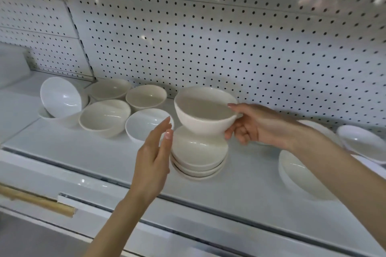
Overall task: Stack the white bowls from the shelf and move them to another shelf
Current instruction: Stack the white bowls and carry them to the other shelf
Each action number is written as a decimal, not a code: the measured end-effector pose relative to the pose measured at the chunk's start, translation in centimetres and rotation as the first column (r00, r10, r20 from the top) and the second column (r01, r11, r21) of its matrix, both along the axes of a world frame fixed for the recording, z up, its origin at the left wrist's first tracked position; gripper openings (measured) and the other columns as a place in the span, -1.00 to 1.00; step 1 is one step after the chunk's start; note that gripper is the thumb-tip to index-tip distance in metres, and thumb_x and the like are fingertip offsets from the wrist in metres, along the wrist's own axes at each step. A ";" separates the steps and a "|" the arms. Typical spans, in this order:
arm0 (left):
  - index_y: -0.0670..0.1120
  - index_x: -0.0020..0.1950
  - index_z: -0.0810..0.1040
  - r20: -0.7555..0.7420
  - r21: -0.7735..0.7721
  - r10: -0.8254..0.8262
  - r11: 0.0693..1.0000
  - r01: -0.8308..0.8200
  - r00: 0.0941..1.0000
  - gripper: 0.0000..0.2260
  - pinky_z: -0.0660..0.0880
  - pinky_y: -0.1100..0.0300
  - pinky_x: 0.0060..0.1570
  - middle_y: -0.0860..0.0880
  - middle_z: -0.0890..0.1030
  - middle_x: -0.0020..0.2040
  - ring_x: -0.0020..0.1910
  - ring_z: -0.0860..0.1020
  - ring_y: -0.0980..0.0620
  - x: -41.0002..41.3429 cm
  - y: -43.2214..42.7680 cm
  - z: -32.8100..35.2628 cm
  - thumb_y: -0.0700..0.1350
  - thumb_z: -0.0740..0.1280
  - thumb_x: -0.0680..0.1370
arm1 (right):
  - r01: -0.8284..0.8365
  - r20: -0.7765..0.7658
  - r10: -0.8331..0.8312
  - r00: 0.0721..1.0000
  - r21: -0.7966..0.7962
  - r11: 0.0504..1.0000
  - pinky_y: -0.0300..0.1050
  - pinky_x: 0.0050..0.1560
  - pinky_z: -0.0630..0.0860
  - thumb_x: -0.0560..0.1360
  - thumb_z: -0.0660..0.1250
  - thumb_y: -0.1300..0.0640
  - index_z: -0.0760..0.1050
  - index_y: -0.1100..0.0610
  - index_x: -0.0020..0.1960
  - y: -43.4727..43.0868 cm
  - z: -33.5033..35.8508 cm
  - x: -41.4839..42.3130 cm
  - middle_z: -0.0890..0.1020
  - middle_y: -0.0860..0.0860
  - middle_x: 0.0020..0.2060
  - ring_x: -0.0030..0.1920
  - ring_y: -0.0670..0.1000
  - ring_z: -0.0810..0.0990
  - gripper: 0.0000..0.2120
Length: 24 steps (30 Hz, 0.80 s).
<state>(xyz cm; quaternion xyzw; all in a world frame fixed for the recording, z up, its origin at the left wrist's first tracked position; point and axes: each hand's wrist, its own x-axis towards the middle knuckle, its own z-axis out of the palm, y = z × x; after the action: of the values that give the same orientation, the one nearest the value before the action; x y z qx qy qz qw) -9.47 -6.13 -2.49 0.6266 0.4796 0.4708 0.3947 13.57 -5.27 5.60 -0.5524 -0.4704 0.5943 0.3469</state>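
Shelf (pixel 240 192): about twelve bowls (pixel 203 110)

White pegboard back panel (pixel 208 44) dotted with dark holes, light wooden strip (pixel 37 201) (lower left, below the ledge)

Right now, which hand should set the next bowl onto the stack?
Right. The right hand already grips the raised bowl directly above the stack; the left hand is empty, open beside the stack.
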 end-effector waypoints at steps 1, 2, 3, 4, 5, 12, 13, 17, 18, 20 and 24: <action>0.17 0.42 0.38 -0.007 -0.005 -0.034 0.999 0.034 0.999 -0.49 0.48 0.36 -0.34 -0.08 0.61 0.13 -0.17 0.59 0.10 0.1 -0.1 0.1 0.27 0.03 0.51 | -0.017 0.003 0.017 1.000 -0.005 1.000 -0.22 -0.50 0.43 0.60 0.15 0.00 0.41 0.21 0.04 -0.4 -0.2 -0.2 0.63 0.20 -0.33 -0.54 0.00 0.44 -0.74; 0.20 0.42 0.36 -0.017 -0.005 -0.057 0.998 0.057 0.998 -0.50 0.44 0.39 -0.40 -0.08 0.61 -0.03 -0.28 0.54 0.17 0.2 -0.2 0.2 0.26 0.02 0.52 | -0.035 0.011 0.035 0.999 -0.005 0.999 -0.22 -0.49 0.44 0.59 0.16 0.00 0.41 0.21 0.05 -0.7 -0.3 -0.5 0.63 0.21 -0.31 -0.52 0.01 0.45 -0.74; 0.23 0.42 0.35 -0.019 -0.007 -0.069 0.998 0.069 0.997 -0.52 0.42 0.39 -0.39 -0.01 0.58 -0.16 -0.33 0.51 0.18 0.2 -0.4 0.2 0.25 0.02 0.52 | -0.053 0.022 0.053 0.998 -0.003 0.999 -0.22 -0.47 0.45 0.59 0.17 0.00 0.43 0.21 0.04 -1.0 -0.5 -0.7 0.63 0.21 -0.29 -0.51 0.01 0.46 -0.73; 0.25 0.42 0.33 -0.013 -0.012 -0.078 0.997 0.078 0.997 -0.52 0.44 0.38 -0.35 0.03 0.55 -0.20 -0.30 0.51 0.14 0.3 -0.5 0.3 0.26 0.01 0.52 | -0.069 0.033 0.069 0.997 -0.002 0.998 -0.22 -0.46 0.45 0.59 0.17 -0.01 0.45 0.20 0.04 -1.2 -0.7 -0.9 0.64 0.21 -0.27 -0.49 0.01 0.46 -0.73; 0.27 0.43 0.31 -0.009 -0.015 -0.086 0.996 0.086 0.996 -0.51 0.46 0.33 -0.25 0.02 0.57 -0.14 -0.21 0.54 0.07 0.4 -0.5 0.2 0.30 0.02 0.51 | -0.079 0.039 0.079 0.996 -0.006 0.997 -0.21 -0.46 0.45 0.59 0.17 -0.01 0.46 0.20 0.04 -1.3 -0.9 -1.0 0.64 0.21 -0.27 -0.48 0.01 0.46 -0.73; 0.25 0.44 0.25 -0.102 -0.034 -0.110 0.994 0.107 0.989 -0.35 0.45 0.15 -0.08 -0.01 0.58 0.13 -0.04 0.53 -0.04 -0.2 0.0 -0.8 0.44 0.01 0.39 | -0.092 0.061 0.093 0.994 -0.020 0.996 -0.21 -0.50 0.42 0.62 0.14 0.00 0.47 0.17 0.02 -1.6 -1.8 -1.7 0.62 0.16 -0.33 -0.50 0.01 0.45 -0.74; 0.24 0.43 0.25 -0.118 -0.039 -0.109 0.994 0.105 0.987 -0.35 0.45 0.15 -0.11 -0.02 0.58 0.07 -0.16 0.52 0.07 -0.2 0.1 -0.8 0.44 0.02 0.38 | -0.090 0.070 0.092 0.993 -0.020 0.996 -0.21 -0.50 0.41 0.62 0.14 0.00 0.47 0.16 0.00 -1.6 -1.9 -1.8 0.62 0.16 -0.33 -0.52 0.01 0.45 -0.75; 0.47 0.30 0.18 -0.135 -0.062 -0.106 0.993 0.099 0.985 -0.52 0.47 0.17 -0.10 0.03 0.57 0.09 -0.17 0.49 0.19 -0.1 -0.1 -1.4 0.44 0.05 0.38 | -0.072 0.109 0.073 0.991 -0.010 0.997 -0.24 -0.54 0.39 0.63 0.15 0.03 0.48 0.12 -0.03 -1.6 -2.2 -2.0 0.61 0.15 -0.37 -0.57 -0.01 0.43 -0.79; 0.51 0.27 0.17 -0.134 -0.063 -0.102 0.994 0.094 0.986 -0.56 0.47 0.18 -0.09 0.02 0.57 0.12 -0.14 0.48 0.16 -0.1 -0.2 -1.6 0.44 0.06 0.39 | -0.070 0.115 0.070 0.991 -0.005 0.998 -0.24 -0.54 0.38 0.63 0.16 0.03 0.48 0.13 -0.01 -1.6 -2.2 -2.0 0.61 0.14 -0.38 -0.57 -0.02 0.43 -0.80; 0.52 0.26 0.17 -0.140 -0.057 -0.097 0.994 0.090 0.985 -0.57 0.46 0.19 -0.09 -0.02 0.57 0.14 -0.13 0.45 0.14 -0.1 -0.3 -1.8 0.43 0.05 0.40 | -0.063 0.131 0.060 0.989 0.014 0.998 -0.25 -0.55 0.38 0.63 0.16 0.04 0.48 0.15 0.04 -1.6 -2.3 -2.0 0.60 0.12 -0.40 -0.58 -0.02 0.41 -0.79; 0.44 0.29 0.22 -0.140 -0.050 -0.114 0.993 0.107 0.984 -0.53 0.47 0.17 -0.10 0.04 0.55 0.17 -0.13 0.46 0.15 0.2 -0.4 -2.2 0.46 0.04 0.40 | -0.043 0.178 0.033 0.983 0.051 0.998 -0.25 -0.54 0.35 0.62 0.17 0.03 0.48 0.16 0.10 -1.7 -2.4 -1.6 0.60 0.11 -0.42 -0.58 -0.01 0.38 -0.77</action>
<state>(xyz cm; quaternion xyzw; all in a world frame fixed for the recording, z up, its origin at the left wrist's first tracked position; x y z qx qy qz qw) -9.25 -6.51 -4.73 0.6757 0.4809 0.3919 0.3982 11.99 -6.97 3.18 -0.5844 -0.5258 0.5363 0.3072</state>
